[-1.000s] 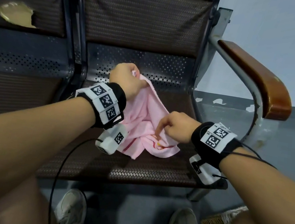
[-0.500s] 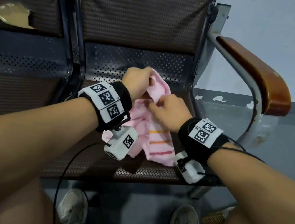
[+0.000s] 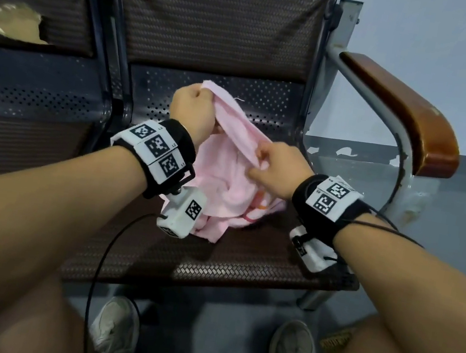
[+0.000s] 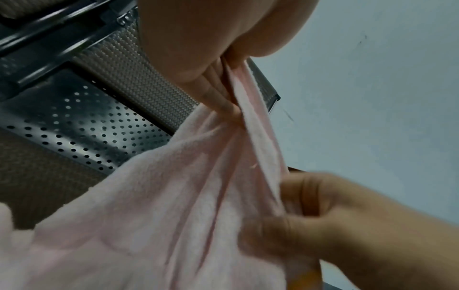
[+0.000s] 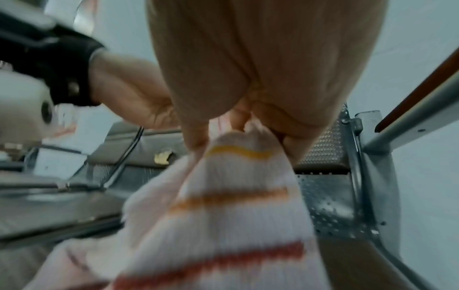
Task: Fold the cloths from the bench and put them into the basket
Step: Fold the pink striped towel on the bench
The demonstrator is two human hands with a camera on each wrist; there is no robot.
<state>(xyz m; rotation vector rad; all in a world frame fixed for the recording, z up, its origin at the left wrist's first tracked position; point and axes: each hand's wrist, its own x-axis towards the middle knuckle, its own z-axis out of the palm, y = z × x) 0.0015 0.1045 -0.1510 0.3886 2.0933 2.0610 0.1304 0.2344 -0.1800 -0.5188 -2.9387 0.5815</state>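
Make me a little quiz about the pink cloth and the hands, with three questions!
1. True or false: the pink cloth is already in a basket.
2. Which holds the cloth's higher end? A) left hand B) right hand
3. Fill in: the cloth's lower part rests on the bench ____.

Key: 1 false, no basket shows and both hands pinch the cloth's edge above the bench; 2 A; 3 seat.
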